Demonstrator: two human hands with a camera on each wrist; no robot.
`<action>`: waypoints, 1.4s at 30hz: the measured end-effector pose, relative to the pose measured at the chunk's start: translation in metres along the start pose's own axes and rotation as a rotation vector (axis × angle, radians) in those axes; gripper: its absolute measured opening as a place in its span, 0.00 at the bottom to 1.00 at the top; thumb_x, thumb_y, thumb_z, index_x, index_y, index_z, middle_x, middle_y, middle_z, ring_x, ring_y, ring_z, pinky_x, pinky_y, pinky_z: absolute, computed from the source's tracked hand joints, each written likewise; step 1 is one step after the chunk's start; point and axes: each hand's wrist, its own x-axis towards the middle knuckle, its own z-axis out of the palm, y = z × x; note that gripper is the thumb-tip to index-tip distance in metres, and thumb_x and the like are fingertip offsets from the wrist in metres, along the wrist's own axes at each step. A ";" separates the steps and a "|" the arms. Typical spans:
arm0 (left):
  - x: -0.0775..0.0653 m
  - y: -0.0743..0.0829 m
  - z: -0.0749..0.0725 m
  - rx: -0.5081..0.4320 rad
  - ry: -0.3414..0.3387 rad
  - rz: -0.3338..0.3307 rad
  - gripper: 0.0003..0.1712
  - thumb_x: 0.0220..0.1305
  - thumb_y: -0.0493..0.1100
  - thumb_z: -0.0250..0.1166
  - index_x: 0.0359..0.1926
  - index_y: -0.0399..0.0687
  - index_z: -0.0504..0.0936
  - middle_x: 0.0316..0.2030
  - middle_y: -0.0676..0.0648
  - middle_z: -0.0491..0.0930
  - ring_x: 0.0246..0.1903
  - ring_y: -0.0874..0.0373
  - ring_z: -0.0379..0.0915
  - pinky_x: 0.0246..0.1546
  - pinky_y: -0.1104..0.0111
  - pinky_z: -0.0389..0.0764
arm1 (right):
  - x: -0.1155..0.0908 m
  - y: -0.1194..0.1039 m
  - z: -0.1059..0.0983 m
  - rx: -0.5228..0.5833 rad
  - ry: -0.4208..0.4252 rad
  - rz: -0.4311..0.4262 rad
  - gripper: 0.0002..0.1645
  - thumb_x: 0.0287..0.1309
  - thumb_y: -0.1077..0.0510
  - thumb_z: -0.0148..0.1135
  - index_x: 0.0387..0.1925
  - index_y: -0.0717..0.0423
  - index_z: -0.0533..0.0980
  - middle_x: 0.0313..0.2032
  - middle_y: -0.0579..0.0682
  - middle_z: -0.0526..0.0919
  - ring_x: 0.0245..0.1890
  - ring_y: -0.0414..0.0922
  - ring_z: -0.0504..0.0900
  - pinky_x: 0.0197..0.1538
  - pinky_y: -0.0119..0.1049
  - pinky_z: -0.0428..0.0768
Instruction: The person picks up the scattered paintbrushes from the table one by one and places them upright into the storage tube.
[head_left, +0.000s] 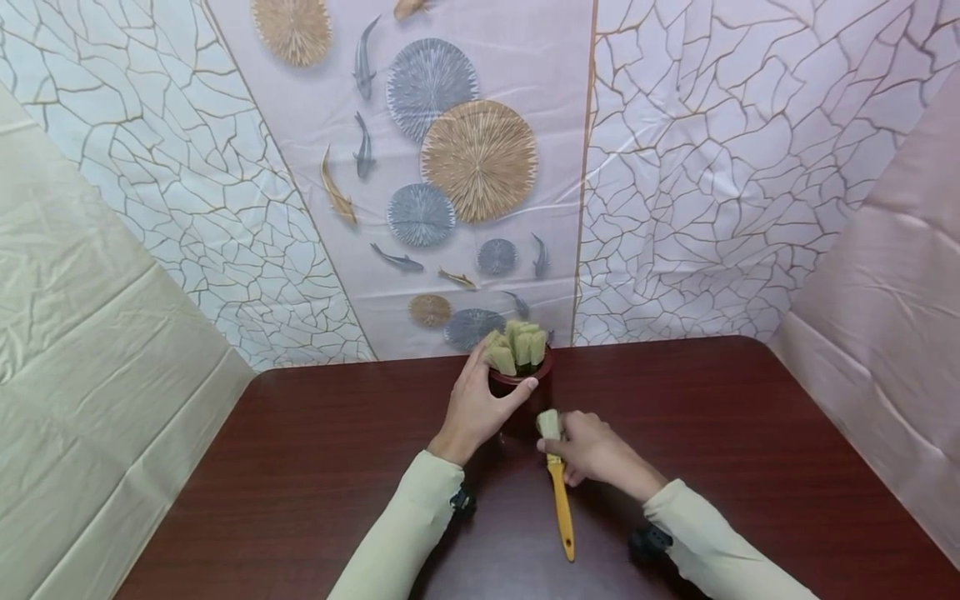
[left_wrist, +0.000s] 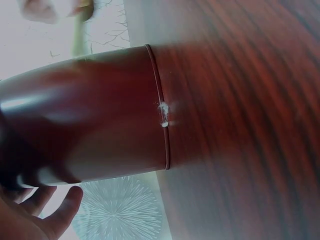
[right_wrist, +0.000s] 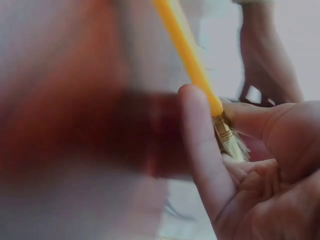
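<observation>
A dark red cylindrical pot (left_wrist: 95, 120) stands on the table, with several paintbrushes (head_left: 517, 346) in it, pale bristles up. My left hand (head_left: 480, 404) grips the pot near its rim, thumb in front and fingers round the far left side. In front of the pot, my right hand (head_left: 596, 450) pinches another paintbrush (head_left: 561, 508) near its metal ferrule. That brush has a yellow handle with a hole at its end, pointing down toward me, and its pale bristles point up. In the right wrist view the yellow handle (right_wrist: 182, 42) rises past a fingertip.
The dark reddish-brown wooden table (head_left: 322, 475) has rounded far corners. Behind it hangs a patterned cloth (head_left: 675, 167) with fish and round leaf shapes, and plain pale cloth (head_left: 90, 350) lines the sides. A small white scuff (left_wrist: 164, 114) marks the pot's base edge.
</observation>
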 end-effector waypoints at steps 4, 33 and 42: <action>-0.002 -0.003 -0.001 -0.011 0.008 0.001 0.49 0.63 0.75 0.68 0.77 0.58 0.70 0.80 0.56 0.60 0.76 0.51 0.62 0.69 0.46 0.72 | -0.009 -0.009 -0.025 0.022 0.050 -0.086 0.09 0.73 0.58 0.66 0.39 0.60 0.79 0.25 0.52 0.83 0.18 0.45 0.83 0.27 0.43 0.87; 0.007 -0.007 -0.006 -0.068 -0.058 0.043 0.53 0.64 0.72 0.70 0.81 0.52 0.64 0.80 0.52 0.60 0.77 0.48 0.61 0.72 0.46 0.68 | -0.020 -0.112 -0.113 -0.152 0.524 -0.744 0.08 0.66 0.59 0.73 0.44 0.57 0.83 0.32 0.52 0.89 0.33 0.47 0.86 0.28 0.35 0.78; 0.009 -0.011 -0.010 -0.076 -0.076 0.046 0.53 0.64 0.69 0.71 0.80 0.50 0.65 0.80 0.53 0.60 0.77 0.50 0.60 0.74 0.48 0.67 | -0.012 -0.122 -0.111 -0.103 0.467 -0.770 0.06 0.70 0.59 0.70 0.43 0.57 0.84 0.35 0.52 0.90 0.22 0.40 0.85 0.29 0.33 0.83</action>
